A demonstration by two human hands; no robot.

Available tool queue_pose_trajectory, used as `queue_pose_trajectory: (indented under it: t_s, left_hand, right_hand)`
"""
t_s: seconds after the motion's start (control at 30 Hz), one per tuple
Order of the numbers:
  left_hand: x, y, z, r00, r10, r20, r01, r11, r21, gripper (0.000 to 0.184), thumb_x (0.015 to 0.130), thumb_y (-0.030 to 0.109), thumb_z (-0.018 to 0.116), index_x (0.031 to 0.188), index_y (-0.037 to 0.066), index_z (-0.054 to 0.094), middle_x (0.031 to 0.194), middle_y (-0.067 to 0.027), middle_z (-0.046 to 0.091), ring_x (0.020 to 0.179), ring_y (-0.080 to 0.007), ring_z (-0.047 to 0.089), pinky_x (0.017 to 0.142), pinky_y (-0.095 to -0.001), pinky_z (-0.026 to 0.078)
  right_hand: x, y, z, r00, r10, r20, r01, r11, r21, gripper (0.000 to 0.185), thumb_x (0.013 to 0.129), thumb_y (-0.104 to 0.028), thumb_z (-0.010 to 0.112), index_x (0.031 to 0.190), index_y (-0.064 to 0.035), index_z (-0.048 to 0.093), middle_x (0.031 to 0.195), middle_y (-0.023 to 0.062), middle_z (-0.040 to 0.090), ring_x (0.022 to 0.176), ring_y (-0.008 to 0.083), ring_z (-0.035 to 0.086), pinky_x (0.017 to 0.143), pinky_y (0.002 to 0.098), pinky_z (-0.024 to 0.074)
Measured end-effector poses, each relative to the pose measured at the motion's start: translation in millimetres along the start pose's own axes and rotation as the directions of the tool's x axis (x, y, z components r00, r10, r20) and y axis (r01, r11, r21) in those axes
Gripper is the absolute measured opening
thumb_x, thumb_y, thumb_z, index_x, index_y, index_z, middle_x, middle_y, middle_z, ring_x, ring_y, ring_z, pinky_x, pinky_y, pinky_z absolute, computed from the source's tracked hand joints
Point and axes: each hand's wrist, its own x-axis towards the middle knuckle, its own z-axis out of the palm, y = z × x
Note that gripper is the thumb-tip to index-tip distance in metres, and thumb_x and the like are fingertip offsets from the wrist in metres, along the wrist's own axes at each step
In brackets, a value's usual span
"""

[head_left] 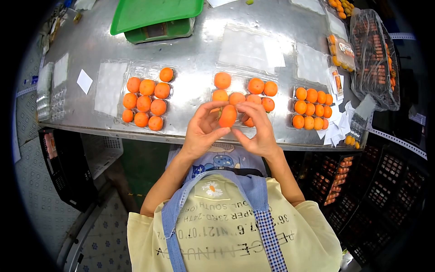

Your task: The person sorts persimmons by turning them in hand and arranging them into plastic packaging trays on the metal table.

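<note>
An orange persimmon [227,116], its leafy cap turned to the left, is held up between my two hands over the table's front edge. My left hand [202,131] curls round its left side with fingers and thumb. From the other side, my right hand [259,131] has fingertips and thumb at the fruit's right edge. Just behind my hands lies an open clear plastic clamshell pack [240,81] with several persimmons in its cups, some partly hidden by my fingers. Its lid [251,47] is folded back, away from me.
Another open pack [174,86] with persimmons lies left, and a fuller pack [294,93] lies right. A green tray [156,13] rests on a scale at the back. Paper slips [337,124], a plastic-wrapped crate [371,59] and stacked dark crates [331,179] stand right.
</note>
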Motion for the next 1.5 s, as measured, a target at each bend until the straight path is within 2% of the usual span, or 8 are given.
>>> queue_pose_trajectory:
  t_s: [0.23, 0.43, 0.63, 0.77, 0.87, 1.03, 1.37, 1.5]
  left_hand:
    - [2, 11, -6, 0.961, -0.276, -0.019, 0.236, 0.852, -0.467, 0.050, 0.099, 0.027, 0.041, 0.141, 0.000, 0.031, 0.135, -0.0202, 0.046, 0.118, -0.0326, 0.054, 0.102, -0.0426, 0.043]
    - [-1, 13, -28, 0.967, -0.251, 0.037, 0.219, 0.753, -0.620, 0.052, 0.100, 0.032, 0.033, 0.141, 0.000, 0.032, 0.137, -0.0215, 0.044, 0.127, -0.0354, 0.046, 0.107, -0.0473, 0.036]
    - [-9, 2, -63, 0.988, -0.146, 0.042, 0.123, 0.610, -0.783, 0.046, 0.101, 0.038, 0.032, 0.128, 0.003, 0.047, 0.116, -0.0159, 0.056, 0.103, -0.0254, 0.057, 0.095, -0.0400, 0.045]
    - [-8, 14, -73, 0.977, -0.209, 0.033, 0.150, 0.572, -0.807, 0.049, 0.101, 0.045, 0.031, 0.122, 0.005, 0.051, 0.109, -0.0128, 0.058, 0.097, -0.0214, 0.057, 0.088, -0.0378, 0.047]
    - [-3, 18, -72, 0.965, -0.249, -0.084, 0.106, 0.661, -0.743, 0.049, 0.102, 0.042, 0.029, 0.126, 0.003, 0.046, 0.112, -0.0146, 0.058, 0.098, -0.0257, 0.058, 0.096, -0.0429, 0.044]
    - [4, 24, -64, 0.936, -0.198, -0.290, 0.027, 0.863, -0.504, 0.056, 0.102, 0.047, 0.026, 0.135, 0.004, 0.037, 0.133, -0.0130, 0.046, 0.125, -0.0248, 0.043, 0.106, -0.0427, 0.035]
    - [8, 35, -90, 0.950, -0.087, -0.300, -0.028, 0.933, -0.360, 0.066, 0.101, 0.049, 0.021, 0.145, 0.000, 0.023, 0.144, -0.0189, 0.033, 0.134, -0.0288, 0.033, 0.111, -0.0426, 0.026]
    - [-3, 53, -98, 0.867, -0.125, -0.483, 0.019, 0.976, -0.219, 0.060, 0.101, 0.045, 0.029, 0.144, 0.003, 0.027, 0.141, -0.0172, 0.037, 0.126, -0.0259, 0.043, 0.104, -0.0400, 0.035]
  right_hand:
    - [16, -6, 14, 0.997, 0.074, 0.005, -0.074, 0.997, 0.001, 0.056, 0.070, -0.012, 0.078, 0.120, -0.0032, 0.054, 0.114, 0.0133, 0.058, 0.098, 0.0270, 0.059, 0.078, 0.0344, 0.0505]
    - [37, -5, 33, 0.999, 0.006, 0.033, -0.007, 0.999, 0.033, 0.057, 0.069, -0.009, 0.078, 0.121, -0.0038, 0.056, 0.112, 0.0106, 0.058, 0.092, 0.0196, 0.057, 0.072, 0.0292, 0.0472]
    - [58, -21, 48, 0.993, -0.011, 0.120, 0.007, 0.999, 0.033, 0.054, 0.070, -0.009, 0.077, 0.120, -0.0028, 0.056, 0.108, 0.0108, 0.059, 0.091, 0.0200, 0.058, 0.075, 0.0305, 0.0476]
    - [62, -22, 65, 0.991, -0.041, 0.124, 0.034, 0.998, 0.055, 0.052, 0.070, -0.011, 0.078, 0.116, -0.0030, 0.058, 0.106, 0.0108, 0.060, 0.089, 0.0223, 0.059, 0.076, 0.0326, 0.0486]
    - [69, -23, 73, 0.994, -0.058, 0.096, 0.063, 0.997, -0.049, 0.049, 0.070, -0.014, 0.079, 0.113, -0.0044, 0.058, 0.107, 0.0120, 0.061, 0.088, 0.0267, 0.061, 0.074, 0.0349, 0.0496]
    - [84, -23, 91, 0.990, -0.116, 0.086, 0.136, 0.946, -0.293, 0.050, 0.068, -0.015, 0.079, 0.112, -0.0045, 0.059, 0.110, 0.0130, 0.059, 0.092, 0.0290, 0.061, 0.074, 0.0357, 0.0507]
    - [114, -18, 118, 0.978, 0.145, 0.148, -0.130, 0.985, -0.111, 0.050, 0.069, -0.013, 0.077, 0.113, -0.0019, 0.056, 0.109, 0.0141, 0.057, 0.089, 0.0261, 0.063, 0.070, 0.0331, 0.0540]
    - [138, -9, 130, 0.977, 0.124, 0.174, -0.113, 0.991, -0.072, 0.050, 0.069, -0.012, 0.076, 0.114, -0.0020, 0.056, 0.108, 0.0144, 0.057, 0.087, 0.0241, 0.063, 0.069, 0.0322, 0.0544]
